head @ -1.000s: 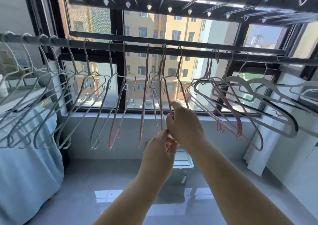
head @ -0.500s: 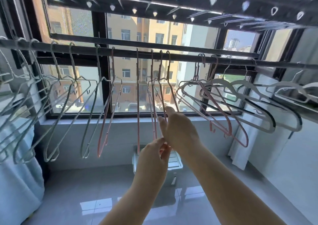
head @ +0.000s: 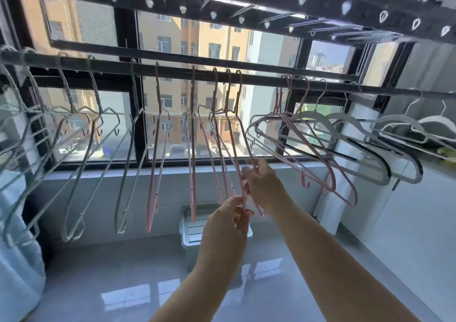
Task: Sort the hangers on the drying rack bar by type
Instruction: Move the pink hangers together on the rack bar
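Bar (head: 172,69), dark, round, carries hangers: grey wire hangers (head: 98,149) left, pink wire hangers (head: 193,149) centre, broad white hangers (head: 365,134) right. Left hand (head: 227,223) pinches pink lower corner; right hand (head: 264,186) curls round pink wire just above.

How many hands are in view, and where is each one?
2. The left hand pinches the lower end of a pink hanger on the bar; the right hand grips a pink hanger just above, perhaps the same one. None is hidden.
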A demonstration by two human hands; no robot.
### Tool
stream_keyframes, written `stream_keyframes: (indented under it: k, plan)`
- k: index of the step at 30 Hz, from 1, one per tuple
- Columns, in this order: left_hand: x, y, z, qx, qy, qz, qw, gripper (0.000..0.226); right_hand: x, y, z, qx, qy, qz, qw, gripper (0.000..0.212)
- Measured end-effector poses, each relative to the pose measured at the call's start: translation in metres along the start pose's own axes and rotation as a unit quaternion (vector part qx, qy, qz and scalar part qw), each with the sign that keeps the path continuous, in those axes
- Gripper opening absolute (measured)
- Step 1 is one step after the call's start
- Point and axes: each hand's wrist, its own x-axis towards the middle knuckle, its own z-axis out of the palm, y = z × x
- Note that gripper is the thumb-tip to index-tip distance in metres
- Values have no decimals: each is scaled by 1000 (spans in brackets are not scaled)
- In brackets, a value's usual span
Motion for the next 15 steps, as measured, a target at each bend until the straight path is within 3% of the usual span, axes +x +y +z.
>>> stream_keyframes:
  k: [3, 5, 15]
  plan:
    - [0, 4, 0, -6, 4, 3, 1000, 25, -2, 1, 1, 153, -14, 44, 987, 25]
    - [-2, 7, -1, 4, 0, 3, 1000, 37, -5, 3, -1, 194, 1, 46, 980, 23]
    - [0, 19, -1, 17, -9, -4, 1000, 46, -1, 1, -16, 191, 53, 37, 979, 24]
